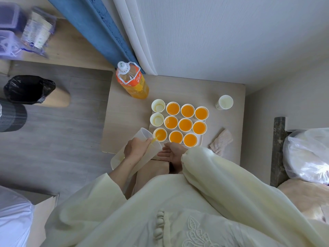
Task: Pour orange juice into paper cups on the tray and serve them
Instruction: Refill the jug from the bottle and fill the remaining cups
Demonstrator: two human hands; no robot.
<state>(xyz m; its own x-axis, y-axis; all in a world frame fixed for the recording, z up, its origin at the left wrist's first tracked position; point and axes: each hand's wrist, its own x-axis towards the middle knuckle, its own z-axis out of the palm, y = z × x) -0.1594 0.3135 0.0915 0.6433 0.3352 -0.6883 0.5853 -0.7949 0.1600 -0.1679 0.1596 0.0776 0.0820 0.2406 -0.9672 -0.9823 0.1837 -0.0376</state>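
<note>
A white tray (202, 139) on the small table (124, 122) holds several paper cups in rows. Most are full of orange juice, such as the cup (185, 124) in the middle. Two cups at the far left, cup (158, 105) and cup (156, 119), are empty. My left hand (136, 148) grips a clear plastic jug (135, 150), tilted so juice streams into the near-left cup (160, 134). My right hand (170, 152) rests flat and open at the tray's near edge. An orange juice bottle (132, 81) stands at the table's far left corner.
A spare paper cup (224, 102) stands at the table's far right. A folded cloth (221, 140) lies right of the tray. A bin with a black bag (28, 89) sits on the floor at left. Curtains (110, 32) hang behind the table, and a bagged bundle (308, 154) lies at right.
</note>
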